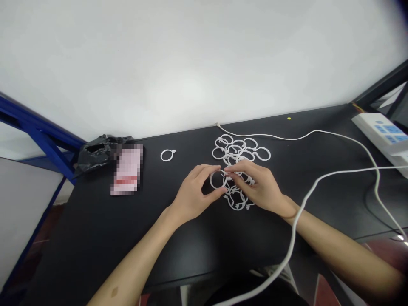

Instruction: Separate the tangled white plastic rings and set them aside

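Observation:
Between my hands is a white plastic ring (211, 182), raised in front of a loose pile of similar rings. My left hand (194, 193) curves around its left side, index fingertip at the top edge and thumb at the lower right, gripping it. My right hand (263, 187) pinches the same ring near its top right, where a small tab seems to be; the fingertips partly hide that spot. Behind and below lie several white rings (263, 154) with small end tabs, some covered by my right hand. A single white ring (161, 156) with a knob lies apart, to the left.
On the black table (204, 246), a black plastic bag (95, 153) and a blurred pink item (129, 168) lie at left. A white cable (314, 187) loops over my right forearm. Another cable runs behind the rings. A white box (372, 127) stands at right, before a white wall.

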A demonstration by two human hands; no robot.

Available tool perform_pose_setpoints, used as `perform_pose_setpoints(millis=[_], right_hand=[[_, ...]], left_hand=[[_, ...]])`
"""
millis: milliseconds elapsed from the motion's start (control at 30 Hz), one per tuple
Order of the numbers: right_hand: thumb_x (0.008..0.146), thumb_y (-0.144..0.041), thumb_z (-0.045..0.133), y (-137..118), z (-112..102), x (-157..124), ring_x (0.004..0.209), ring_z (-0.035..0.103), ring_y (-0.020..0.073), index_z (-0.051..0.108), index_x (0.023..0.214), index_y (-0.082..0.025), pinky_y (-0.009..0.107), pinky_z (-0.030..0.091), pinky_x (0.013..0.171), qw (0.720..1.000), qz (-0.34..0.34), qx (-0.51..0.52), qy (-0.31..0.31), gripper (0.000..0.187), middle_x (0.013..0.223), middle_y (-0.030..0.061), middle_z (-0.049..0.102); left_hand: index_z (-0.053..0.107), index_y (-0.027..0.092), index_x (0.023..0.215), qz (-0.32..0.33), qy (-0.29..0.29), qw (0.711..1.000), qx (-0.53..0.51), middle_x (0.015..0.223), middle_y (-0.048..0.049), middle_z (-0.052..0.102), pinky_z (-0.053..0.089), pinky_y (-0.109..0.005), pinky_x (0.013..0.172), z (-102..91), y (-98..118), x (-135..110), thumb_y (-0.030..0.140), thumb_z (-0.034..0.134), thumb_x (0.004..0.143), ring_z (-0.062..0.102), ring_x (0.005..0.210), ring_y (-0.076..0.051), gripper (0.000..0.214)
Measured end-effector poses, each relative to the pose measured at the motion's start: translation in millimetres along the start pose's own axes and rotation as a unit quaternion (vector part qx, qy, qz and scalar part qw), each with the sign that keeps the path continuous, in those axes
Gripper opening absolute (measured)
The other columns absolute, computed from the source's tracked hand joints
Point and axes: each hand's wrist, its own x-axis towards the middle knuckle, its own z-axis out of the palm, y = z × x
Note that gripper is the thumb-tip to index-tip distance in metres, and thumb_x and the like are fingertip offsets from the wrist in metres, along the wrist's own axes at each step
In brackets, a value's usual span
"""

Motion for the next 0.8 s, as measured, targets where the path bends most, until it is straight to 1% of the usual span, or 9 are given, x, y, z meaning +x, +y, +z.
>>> perform_pose_setpoints(millis=[100, 167, 333, 500, 700, 800], right_hand=[[0.092, -0.016, 0.056, -0.4, -2.5, 1.0, 0.089, 0.063, 0.0184, 0.06, 0.117, -0.023, 0.035, 0.055, 0.077, 0.999, -0.025, -0.015, -0.039, 0.026, 0.098, 0.0058, 0.067], [0.092, -0.019, 0.057, 0.0, -3.7, 1.3, 0.089, 0.063, 0.0184, 0.061, 0.114, -0.022, 0.034, 0.054, 0.076, 0.998, -0.033, -0.023, -0.05, 0.023, 0.098, 0.0061, 0.066], [0.095, -0.023, 0.057, 3.6, -3.5, 0.8, 0.078, 0.06, 0.016, 0.061, 0.098, -0.021, 0.03, 0.051, 0.07, 0.998, -0.041, -0.028, -0.037, 0.005, 0.086, 0.0043, 0.065], [0.096, -0.026, 0.054, 4.0, -3.4, 0.9, 0.077, 0.06, 0.0157, 0.058, 0.092, -0.021, 0.029, 0.05, 0.069, 0.999, -0.031, -0.02, -0.037, 0.008, 0.085, 0.0043, 0.064], [0.097, -0.025, 0.053, 0.6, -2.3, 0.5, 0.075, 0.059, 0.0145, 0.056, 0.093, -0.021, 0.028, 0.049, 0.068, 0.999, -0.014, -0.02, -0.037, 0.006, 0.085, 0.003, 0.063], [0.097, -0.023, 0.054, -0.6, -0.4, -0.3, 0.074, 0.059, 0.0138, 0.056, 0.092, -0.021, 0.027, 0.048, 0.068, 0.999, -0.009, -0.025, -0.026, 0.006, 0.084, 0.0026, 0.062]], left_hand=[[0.055, 0.023, 0.126, 0.015, 0.021, 0.999, 0.019, 0.118, -0.0071, 0.064, 0.052, -0.041, 0.093, -0.1, -2.6, 0.4, 0.043, 0.065, 0.088, 0.062, 0.106, -0.022, 0.044], [0.055, 0.023, 0.127, 0.04, 0.031, 0.998, 0.035, 0.117, -0.0076, 0.065, 0.052, -0.042, 0.092, 0.5, -4.0, 0.1, 0.046, 0.065, 0.088, 0.061, 0.107, -0.023, 0.047], [0.057, 0.021, 0.126, 0.093, 0.04, 0.994, 0.05, 0.11, -0.0073, 0.066, 0.053, -0.04, 0.088, 4.1, -5.2, -1.3, 0.05, 0.064, 0.086, 0.06, 0.1, -0.021, 0.05], [0.059, 0.021, 0.121, 0.114, 0.065, 0.989, 0.072, 0.104, -0.0066, 0.066, 0.053, -0.038, 0.082, 7.1, -2.2, -0.9, 0.051, 0.063, 0.086, 0.06, 0.094, -0.021, 0.045], [0.059, 0.021, 0.116, 0.137, 0.121, 0.978, 0.101, 0.098, -0.0054, 0.066, 0.052, -0.036, 0.079, 8.3, 2.4, -0.7, 0.046, 0.067, 0.086, 0.06, 0.087, -0.019, 0.04], [0.059, 0.02, 0.114, 0.143, 0.141, 0.974, 0.109, 0.095, -0.0051, 0.066, 0.052, -0.035, 0.078, 9.4, 4.0, -1.0, 0.045, 0.068, 0.085, 0.06, 0.085, -0.018, 0.039]])
